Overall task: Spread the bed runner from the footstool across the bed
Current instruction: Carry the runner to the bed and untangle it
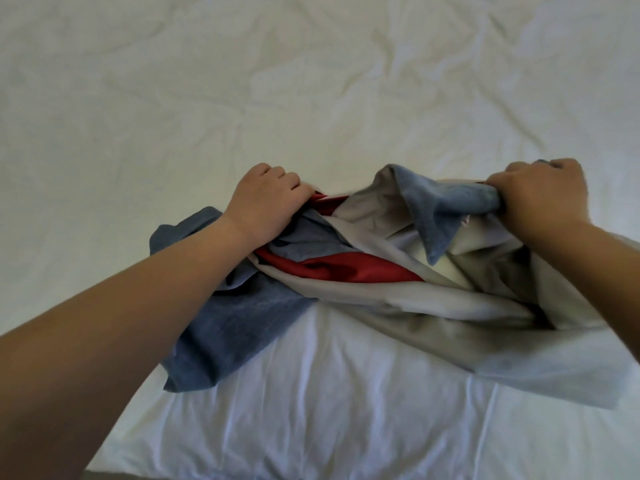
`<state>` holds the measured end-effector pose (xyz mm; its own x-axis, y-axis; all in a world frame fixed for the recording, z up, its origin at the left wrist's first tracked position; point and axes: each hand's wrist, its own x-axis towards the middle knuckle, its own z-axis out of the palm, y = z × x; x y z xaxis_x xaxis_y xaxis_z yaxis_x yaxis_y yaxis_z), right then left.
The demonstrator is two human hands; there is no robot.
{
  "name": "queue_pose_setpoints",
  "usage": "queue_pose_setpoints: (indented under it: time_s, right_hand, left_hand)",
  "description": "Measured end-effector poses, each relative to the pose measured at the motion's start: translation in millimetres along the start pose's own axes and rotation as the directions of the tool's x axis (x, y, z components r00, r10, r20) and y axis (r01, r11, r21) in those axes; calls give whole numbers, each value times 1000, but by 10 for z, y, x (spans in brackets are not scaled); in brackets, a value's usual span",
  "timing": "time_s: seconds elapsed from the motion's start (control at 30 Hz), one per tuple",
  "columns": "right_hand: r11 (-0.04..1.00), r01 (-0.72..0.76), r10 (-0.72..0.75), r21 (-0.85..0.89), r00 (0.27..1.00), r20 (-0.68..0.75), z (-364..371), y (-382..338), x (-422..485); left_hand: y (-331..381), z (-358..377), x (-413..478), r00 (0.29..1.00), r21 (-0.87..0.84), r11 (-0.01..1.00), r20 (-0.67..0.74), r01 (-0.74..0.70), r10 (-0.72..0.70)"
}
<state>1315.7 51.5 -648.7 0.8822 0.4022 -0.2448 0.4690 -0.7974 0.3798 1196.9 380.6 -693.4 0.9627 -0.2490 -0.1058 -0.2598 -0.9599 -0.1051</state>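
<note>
One bed point(311, 81): white and creased, fills the whole view; taken as the reference for every place below.
Bed runner point(398, 299): already on the bed, bunched in a twisted heap close to the bed's near edge, about the middle of its width; not flat, not yet across.
Grey lining point(450, 341): turned outward, trails toward the bed's right side and near edge.
Blue face point(235, 323): flops down toward the bed's left side; a second blue flap lifted right of the bed's middle.
Red band point(339, 268): narrow strip wound through the heap, near the middle of the bed's width.
Left hand point(266, 199): fingers curled, gripping a gather of the runner, low on the bed, just left of its middle.
Right hand point(543, 195): fist closed round a blue and grey bunch, seemingly raised a little off the bed, right of its middle.
Step in hand: by the look of it, opening the heap, drawing the two gathers apart along the bed's width.
Progress: early; carrying over seems done, spreading barely begun.
Next move calls for: finding the true ends, untwisting so that blue and red turn up, drawing outward to both sides of the bed, then smoothing flat.
Risk: a hard pull probably locks the twist in and rucks the bed's surface.
</note>
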Motion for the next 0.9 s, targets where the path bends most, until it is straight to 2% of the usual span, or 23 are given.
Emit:
queue_pose_setpoints:
  time_s: [0.27, 0.4, 0.5, 0.57, 0.63, 0.7, 0.9]
  right_hand:
    - [997, -64, 65, 34, 998, -22, -98, -57, 180]
    - [998, 57, -57, 21, 998, 6, -153, -300, 201]
    - [966, 165, -159, 199, 986, -46, -222, -647, 234]
    - [907, 225, -229, 356, 973, -32, -269, -892, 286]
    - [871, 264, -296, 415, 955, 14, -277, -1120, 349]
    - [882, 285, -326, 376, 944, 51, -214, -1266, 386]
    - [946, 202, -223, 255, 973, 55, -28, -1200, 419]
  left_hand:
    - [-506, -46, -222, 995, 72, 992, -13, 103, -103]
    - [-651, -27, -285, 983, 83, 981, 30, 178, -181]
    - [-567, -43, -162, 984, 31, 985, 58, 167, -169]
    - [-495, -59, -58, 990, -49, 991, 69, 128, -125]
    - [-425, -51, 45, 992, -133, 986, 92, 98, -87]
    - [-365, -29, 131, 988, -161, 982, 134, 95, -74]
    - [-339, 19, 226, 962, -29, 992, 250, 119, -108]
